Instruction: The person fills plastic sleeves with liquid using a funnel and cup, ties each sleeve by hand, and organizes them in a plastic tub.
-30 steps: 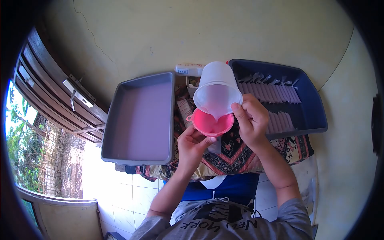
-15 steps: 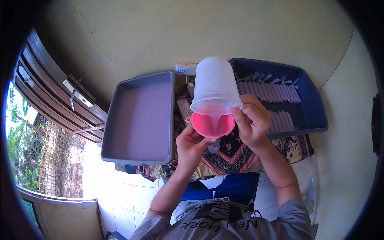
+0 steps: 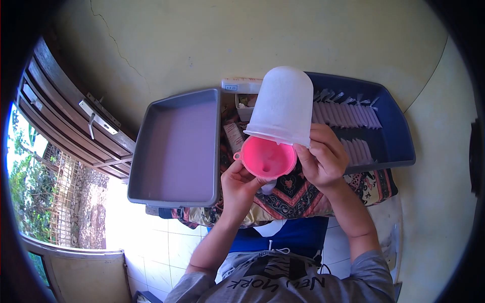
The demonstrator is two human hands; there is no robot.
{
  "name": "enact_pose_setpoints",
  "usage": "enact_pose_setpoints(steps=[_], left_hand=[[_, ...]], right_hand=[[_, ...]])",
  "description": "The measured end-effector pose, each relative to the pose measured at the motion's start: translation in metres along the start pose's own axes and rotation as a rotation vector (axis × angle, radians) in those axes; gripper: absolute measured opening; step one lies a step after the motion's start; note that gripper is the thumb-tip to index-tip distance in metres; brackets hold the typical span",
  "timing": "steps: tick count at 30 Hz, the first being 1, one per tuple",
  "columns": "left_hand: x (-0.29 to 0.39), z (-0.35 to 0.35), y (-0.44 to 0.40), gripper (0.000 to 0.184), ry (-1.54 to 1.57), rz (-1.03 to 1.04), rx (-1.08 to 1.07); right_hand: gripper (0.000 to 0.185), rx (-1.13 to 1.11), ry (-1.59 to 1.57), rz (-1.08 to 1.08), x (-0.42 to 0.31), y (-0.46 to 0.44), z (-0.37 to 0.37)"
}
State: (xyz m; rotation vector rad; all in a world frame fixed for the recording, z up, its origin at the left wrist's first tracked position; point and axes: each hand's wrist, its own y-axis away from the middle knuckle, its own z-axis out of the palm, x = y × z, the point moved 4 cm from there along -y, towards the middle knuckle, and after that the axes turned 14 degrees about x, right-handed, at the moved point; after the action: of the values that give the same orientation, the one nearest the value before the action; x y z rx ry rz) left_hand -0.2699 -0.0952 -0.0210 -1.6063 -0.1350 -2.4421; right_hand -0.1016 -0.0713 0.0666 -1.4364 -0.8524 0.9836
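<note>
My left hand (image 3: pixel 241 188) is closed round the underside of a pink funnel (image 3: pixel 275 164), whose bowl faces up with its spout hole showing. Part of a bag with pale liquid (image 3: pixel 269 187) shows beneath it. My right hand (image 3: pixel 324 157) grips the rim of a white translucent plastic cup (image 3: pixel 283 103). The cup is tipped almost upside down over the funnel, its mouth at the funnel's far edge. Only a small drop shows at the rim. To the left is a grey tray (image 3: pixel 217 151) of pale purple liquid.
A dark blue tray (image 3: pixel 404 146) at the right holds two rows of filled, tied bags (image 3: pixel 348 115). Behind the cup are a white packet (image 3: pixel 237 85) and a small box (image 3: pixel 244 112). Patterned cloth (image 3: pixel 303 202) covers the table. An open door stands at the left.
The cup has tipped further over and shifted slightly right with my right hand. The stream into the funnel has stopped, and its spout hole is now visible.
</note>
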Motion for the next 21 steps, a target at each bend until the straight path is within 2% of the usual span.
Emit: enact_pose_setpoints(steps=[10, 15, 16, 18, 19, 21], left_hand=[[0.008, -0.005, 0.004, 0.039, -0.039, 0.054, -0.001], [0.024, -0.019, 0.015, 0.038, -0.093, 0.037, 0.057], [0.027, -0.023, 0.018, 0.038, -0.097, 0.043, 0.069], [0.035, -0.035, 0.024, 0.033, -0.045, 0.054, 0.182], [0.045, -0.039, 0.027, 0.037, -0.112, 0.099, 0.221], [0.054, -0.056, 0.03, 0.034, -0.085, 0.152, 0.239]], right_hand=[[0.015, 0.029, -0.037, -0.038, -0.008, -0.005, -0.001], [0.023, 0.042, -0.119, 0.37, -0.007, -0.006, 0.001], [0.023, 0.041, -0.133, 0.371, -0.008, -0.005, 0.005], [0.027, 0.102, -0.198, 0.512, -0.005, -0.001, 0.013], [0.027, 0.101, -0.212, 0.515, -0.005, 0.002, 0.02], [0.03, 0.163, -0.354, 0.656, -0.001, 0.011, 0.036]])
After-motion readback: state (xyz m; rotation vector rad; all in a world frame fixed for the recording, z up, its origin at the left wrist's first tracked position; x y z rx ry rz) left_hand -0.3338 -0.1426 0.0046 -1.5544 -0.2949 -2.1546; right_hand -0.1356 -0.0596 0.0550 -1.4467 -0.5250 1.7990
